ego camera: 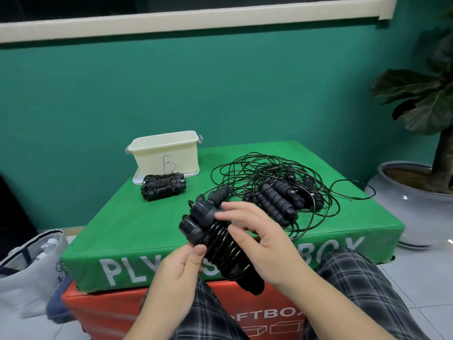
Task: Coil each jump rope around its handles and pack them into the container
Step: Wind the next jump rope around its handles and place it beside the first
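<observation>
I hold a black jump rope [215, 241] above the front edge of the green box, its cord wound in tight turns around its two handles. My left hand [180, 273] pinches the coil from below with thumb and fingers. My right hand [264, 241] wraps over the coil from the right. A finished coiled rope [163, 186] lies in front of the cream container [166, 149] marked "B". A tangle of loose black ropes [277, 190] with several handles lies at the right of the box top.
The green soft box [110, 231] sits on an orange soft box [103, 312]. The container stands on its white lid [137, 179]. A potted plant [416, 182] stands at the right. A grey bag [29, 266] lies on the floor at the left.
</observation>
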Demonstrator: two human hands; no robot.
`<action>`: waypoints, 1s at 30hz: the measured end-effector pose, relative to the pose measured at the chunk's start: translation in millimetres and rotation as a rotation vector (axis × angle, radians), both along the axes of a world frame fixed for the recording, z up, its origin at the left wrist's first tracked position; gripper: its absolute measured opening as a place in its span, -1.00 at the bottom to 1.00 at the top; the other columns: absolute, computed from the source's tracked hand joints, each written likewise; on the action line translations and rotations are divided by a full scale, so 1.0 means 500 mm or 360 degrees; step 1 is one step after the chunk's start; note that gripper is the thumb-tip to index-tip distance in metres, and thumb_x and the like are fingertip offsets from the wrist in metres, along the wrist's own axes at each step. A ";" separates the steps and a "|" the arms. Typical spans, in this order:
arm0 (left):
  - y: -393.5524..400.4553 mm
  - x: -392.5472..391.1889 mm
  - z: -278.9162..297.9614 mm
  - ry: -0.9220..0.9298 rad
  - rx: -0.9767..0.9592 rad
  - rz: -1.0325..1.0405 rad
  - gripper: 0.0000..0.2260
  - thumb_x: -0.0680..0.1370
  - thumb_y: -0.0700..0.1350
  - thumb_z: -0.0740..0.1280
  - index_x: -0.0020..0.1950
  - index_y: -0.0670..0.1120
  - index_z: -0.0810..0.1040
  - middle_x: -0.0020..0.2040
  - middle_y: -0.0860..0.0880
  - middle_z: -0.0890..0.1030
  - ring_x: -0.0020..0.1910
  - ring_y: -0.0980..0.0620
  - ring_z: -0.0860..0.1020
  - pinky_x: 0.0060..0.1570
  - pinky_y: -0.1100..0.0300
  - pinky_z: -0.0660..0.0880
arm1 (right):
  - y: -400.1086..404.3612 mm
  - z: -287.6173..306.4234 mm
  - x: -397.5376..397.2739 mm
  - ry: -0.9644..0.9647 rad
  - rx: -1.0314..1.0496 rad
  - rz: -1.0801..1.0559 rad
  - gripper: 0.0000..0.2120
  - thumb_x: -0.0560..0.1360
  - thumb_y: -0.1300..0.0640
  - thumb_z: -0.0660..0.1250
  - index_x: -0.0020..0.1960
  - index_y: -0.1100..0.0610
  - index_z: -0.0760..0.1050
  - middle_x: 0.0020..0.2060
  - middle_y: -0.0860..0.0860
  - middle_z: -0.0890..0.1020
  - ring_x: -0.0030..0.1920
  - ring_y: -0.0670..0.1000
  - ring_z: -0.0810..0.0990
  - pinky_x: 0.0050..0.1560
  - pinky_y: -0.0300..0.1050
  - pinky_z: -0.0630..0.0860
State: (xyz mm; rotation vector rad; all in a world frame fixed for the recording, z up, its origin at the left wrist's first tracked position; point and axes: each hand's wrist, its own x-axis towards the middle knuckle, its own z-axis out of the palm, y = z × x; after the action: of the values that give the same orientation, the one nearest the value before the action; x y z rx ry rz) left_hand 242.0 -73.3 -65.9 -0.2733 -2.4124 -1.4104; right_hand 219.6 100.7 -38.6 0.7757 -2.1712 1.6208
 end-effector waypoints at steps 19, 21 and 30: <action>-0.002 -0.020 -0.035 0.0470 -0.0870 -0.0033 -0.63 0.59 0.30 -0.15 -0.15 0.18 0.34 -0.32 0.25 0.35 -0.39 0.21 0.44 -0.47 0.17 0.48 | -0.002 -0.005 0.011 -0.0089 0.1146 -0.0426 -0.10 0.41 -0.17 0.38 0.55 0.00 -0.05 0.34 -0.09 0.20 0.34 -0.03 0.31 0.24 -0.08 0.39; 0.001 -0.019 -0.035 0.0402 -0.0831 -0.0064 -0.60 0.57 0.32 -0.15 -0.04 0.16 0.37 -0.27 0.19 0.44 -0.33 0.20 0.48 -0.41 0.14 0.52 | -0.001 -0.012 0.004 -0.0108 0.1083 -0.0459 -0.15 0.42 -0.14 0.37 0.55 0.02 0.02 0.26 -0.06 0.31 0.30 0.01 0.36 0.23 -0.08 0.38; 0.004 -0.004 -0.001 0.0368 -0.0540 -0.0251 -0.74 0.52 0.36 0.00 0.15 0.54 0.35 0.03 0.35 0.54 0.03 0.33 0.50 -0.01 0.44 0.40 | 0.021 -0.011 -0.006 -0.0399 0.0612 -0.0429 -0.38 0.46 -0.09 0.37 0.44 -0.10 0.19 0.25 -0.13 0.50 0.20 -0.07 0.48 0.20 -0.13 0.40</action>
State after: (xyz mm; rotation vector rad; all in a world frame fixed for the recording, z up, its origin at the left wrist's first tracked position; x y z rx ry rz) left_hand 240.1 -71.5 -66.5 -0.6830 -2.4640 -0.9561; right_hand 216.4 111.4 -44.1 0.3615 -2.6766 1.2383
